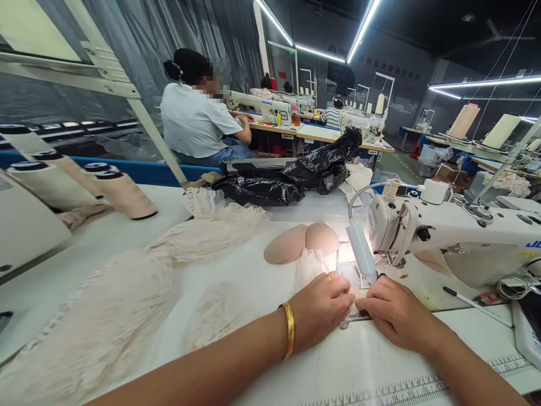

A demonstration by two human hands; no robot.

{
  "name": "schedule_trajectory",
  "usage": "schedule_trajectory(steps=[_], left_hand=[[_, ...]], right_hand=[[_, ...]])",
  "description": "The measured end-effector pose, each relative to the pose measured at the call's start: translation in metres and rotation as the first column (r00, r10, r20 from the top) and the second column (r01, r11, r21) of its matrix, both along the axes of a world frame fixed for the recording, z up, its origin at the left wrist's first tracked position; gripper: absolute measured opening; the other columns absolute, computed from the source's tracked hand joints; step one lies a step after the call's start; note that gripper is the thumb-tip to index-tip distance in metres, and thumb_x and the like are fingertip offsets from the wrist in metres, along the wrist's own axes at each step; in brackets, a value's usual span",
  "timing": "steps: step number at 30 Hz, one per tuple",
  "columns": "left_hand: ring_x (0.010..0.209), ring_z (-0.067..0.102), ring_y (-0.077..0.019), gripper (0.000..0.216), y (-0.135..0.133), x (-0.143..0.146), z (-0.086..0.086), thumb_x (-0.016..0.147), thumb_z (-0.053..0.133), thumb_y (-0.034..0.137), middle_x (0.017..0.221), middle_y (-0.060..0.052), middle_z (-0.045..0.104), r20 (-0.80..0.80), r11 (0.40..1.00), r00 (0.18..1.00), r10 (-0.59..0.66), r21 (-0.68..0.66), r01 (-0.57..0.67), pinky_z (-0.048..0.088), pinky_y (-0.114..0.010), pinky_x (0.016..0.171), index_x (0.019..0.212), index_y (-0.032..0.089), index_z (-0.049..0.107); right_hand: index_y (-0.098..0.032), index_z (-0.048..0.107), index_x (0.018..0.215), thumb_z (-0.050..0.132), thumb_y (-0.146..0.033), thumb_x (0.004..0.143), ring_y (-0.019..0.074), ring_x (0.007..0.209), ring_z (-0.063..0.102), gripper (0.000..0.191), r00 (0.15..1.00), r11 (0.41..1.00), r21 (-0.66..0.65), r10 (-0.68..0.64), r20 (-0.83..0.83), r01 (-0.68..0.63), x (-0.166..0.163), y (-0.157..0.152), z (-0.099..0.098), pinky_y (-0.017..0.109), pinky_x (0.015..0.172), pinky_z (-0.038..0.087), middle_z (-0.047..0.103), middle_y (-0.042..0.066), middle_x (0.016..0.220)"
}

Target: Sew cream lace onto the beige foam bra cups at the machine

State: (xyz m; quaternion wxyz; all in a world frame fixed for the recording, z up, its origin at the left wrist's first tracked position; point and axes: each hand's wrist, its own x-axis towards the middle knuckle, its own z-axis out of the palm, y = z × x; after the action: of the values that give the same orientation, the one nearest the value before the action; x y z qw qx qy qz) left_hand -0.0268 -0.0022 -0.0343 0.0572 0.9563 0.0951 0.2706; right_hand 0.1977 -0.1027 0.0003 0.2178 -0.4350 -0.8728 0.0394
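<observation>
- The left hand (322, 306) lies palm down on the table, its fingers pressing a pale lace piece (310, 268) flat just in front of the needle area; it pins the fabric rather than clasping it, with a ring on one finger and a gold bangle (288, 330) at the wrist
- The right hand (395, 313) rests beside it, fingertips close to the left hand's, also bearing down on the fabric edge near the presser foot; whether any cloth is pinched between the fingers cannot be told, since the glare of the lamp (361, 251) washes out the spot
- The lace piece sits under both hands and runs toward the sewing machine (443, 231); just behind it lie two beige moulded cups (302, 242), touching each other and seemingly joined to the lace
- As a judgement: the seam looks to be in hand, with the piece positioned at the needle; a heap of cream lace (139, 287) spreads well to the left, so a good deal of material appears not yet sewn
- Thread cones (127, 194) lie tilted at the far left; black plastic bags (291, 175) sit beyond the table; a pen (475, 304) lies to the right; another person in a white shirt (194, 118) sits at a machine farther back
</observation>
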Motion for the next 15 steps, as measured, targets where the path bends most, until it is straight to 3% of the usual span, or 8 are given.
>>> schedule_trajectory(steps=[6, 10, 15], left_hand=[[0.088, 0.058, -0.0235, 0.014, 0.013, 0.011, 0.000, 0.095, 0.049, 0.016, 0.100, -0.008, 0.067, -0.031, 0.999, 0.999, -0.032, 0.011, 0.033, 0.044, -0.038, 0.080, 0.089, 0.019, 0.062], [0.082, 0.058, -0.0227, 0.018, 0.024, 0.023, 0.003, 0.095, 0.048, 0.016, 0.090, -0.006, 0.067, -0.080, 0.999, 0.996, -0.035, 0.023, 0.037, 0.044, -0.037, 0.077, 0.080, 0.019, 0.059], [0.079, 0.057, -0.0223, 0.019, 0.033, 0.032, 0.005, 0.096, 0.047, 0.021, 0.084, -0.006, 0.067, -0.068, 0.999, 0.997, -0.031, 0.042, 0.034, 0.045, -0.037, 0.078, 0.082, 0.019, 0.061]], right_hand=[[-0.022, 0.065, 0.110, 0.045, -0.005, 0.094, 0.0205, 0.081, 0.050, 0.031, 0.996, 0.995, 0.034, -0.094, 0.004, 0.094, 0.000, 0.005, -0.008, 0.031, 0.071, 0.044, 0.059, 0.004, 0.087], [-0.023, 0.064, 0.113, 0.045, -0.005, 0.094, 0.0207, 0.080, 0.051, 0.032, 0.988, 0.986, 0.069, -0.154, 0.021, 0.152, 0.003, 0.010, -0.016, 0.030, 0.068, 0.042, 0.059, 0.004, 0.088], [-0.024, 0.064, 0.116, 0.046, -0.005, 0.092, 0.0218, 0.078, 0.052, 0.036, 0.969, 0.967, 0.099, -0.242, 0.053, 0.236, 0.005, 0.013, -0.020, 0.030, 0.061, 0.039, 0.057, 0.004, 0.087]])
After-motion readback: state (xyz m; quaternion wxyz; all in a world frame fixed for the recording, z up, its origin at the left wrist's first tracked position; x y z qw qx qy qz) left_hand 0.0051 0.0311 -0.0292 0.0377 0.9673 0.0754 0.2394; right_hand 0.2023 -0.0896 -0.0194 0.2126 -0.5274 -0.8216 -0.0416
